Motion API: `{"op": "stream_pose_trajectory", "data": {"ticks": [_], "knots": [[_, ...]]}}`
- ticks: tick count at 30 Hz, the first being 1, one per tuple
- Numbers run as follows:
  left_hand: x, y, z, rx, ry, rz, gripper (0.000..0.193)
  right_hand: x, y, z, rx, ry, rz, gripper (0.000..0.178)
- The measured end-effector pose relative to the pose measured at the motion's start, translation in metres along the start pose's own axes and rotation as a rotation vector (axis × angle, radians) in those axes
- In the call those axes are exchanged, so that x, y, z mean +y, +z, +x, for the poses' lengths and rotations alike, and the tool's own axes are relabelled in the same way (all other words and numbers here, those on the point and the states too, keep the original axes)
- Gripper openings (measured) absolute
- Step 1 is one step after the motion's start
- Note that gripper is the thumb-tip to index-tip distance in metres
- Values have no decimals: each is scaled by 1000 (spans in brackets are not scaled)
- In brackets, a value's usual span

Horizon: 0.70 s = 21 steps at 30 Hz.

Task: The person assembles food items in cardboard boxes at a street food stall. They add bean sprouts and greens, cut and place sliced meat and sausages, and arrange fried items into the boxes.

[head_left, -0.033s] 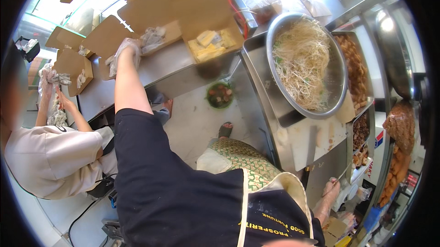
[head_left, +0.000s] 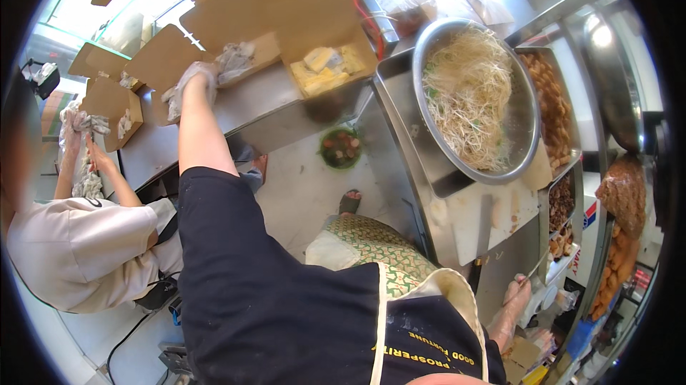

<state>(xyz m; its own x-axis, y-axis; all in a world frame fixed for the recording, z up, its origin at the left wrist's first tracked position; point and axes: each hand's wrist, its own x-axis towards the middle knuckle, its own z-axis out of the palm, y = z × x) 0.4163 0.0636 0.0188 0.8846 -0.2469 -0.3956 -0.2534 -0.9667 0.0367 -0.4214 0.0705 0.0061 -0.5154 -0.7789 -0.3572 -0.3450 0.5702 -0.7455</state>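
My left hand (head_left: 198,79), in a clear plastic glove, reaches into an open brown cardboard box (head_left: 163,56) on the steel counter. Its fingers point down and are hidden by the glove and the box's contents. Greyish-white plastic-wrapped lumps (head_left: 174,103) lie beside it. A neighbouring box holds more of these plastic-wrapped lumps (head_left: 234,60); further right, a box contains yellow packets (head_left: 325,67). At the lower right, my gloved right hand (head_left: 516,296) is closed around a thin rod-like tool (head_left: 536,265), whose kind I cannot make out. It slants up toward the food trays.
A steel bowl of bean sprouts (head_left: 468,99) rests on a metal tray. Near it are a cleaver (head_left: 484,228) on a white board and trays of brown food (head_left: 547,106). At left, a co-worker (head_left: 86,242) handles plastic-wrapped pieces. A green-rimmed basin (head_left: 341,148) stands on the floor.
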Motion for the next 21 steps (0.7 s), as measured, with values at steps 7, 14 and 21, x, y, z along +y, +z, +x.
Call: {"op": "stream_pose_trajectory", "data": {"ticks": [7, 14, 21], "knots": [[-54, 24, 29, -34, -40, 134, 52, -8, 8, -15, -65, -342, -40, 17], [-132, 54, 65, 105, 51, 25, 46, -30, 54, -38, -133, -446, -382, 24], [-153, 59, 12, 41, 122, -434, 41, -60, 79, -39, -175, -620, -490, 28]]}}
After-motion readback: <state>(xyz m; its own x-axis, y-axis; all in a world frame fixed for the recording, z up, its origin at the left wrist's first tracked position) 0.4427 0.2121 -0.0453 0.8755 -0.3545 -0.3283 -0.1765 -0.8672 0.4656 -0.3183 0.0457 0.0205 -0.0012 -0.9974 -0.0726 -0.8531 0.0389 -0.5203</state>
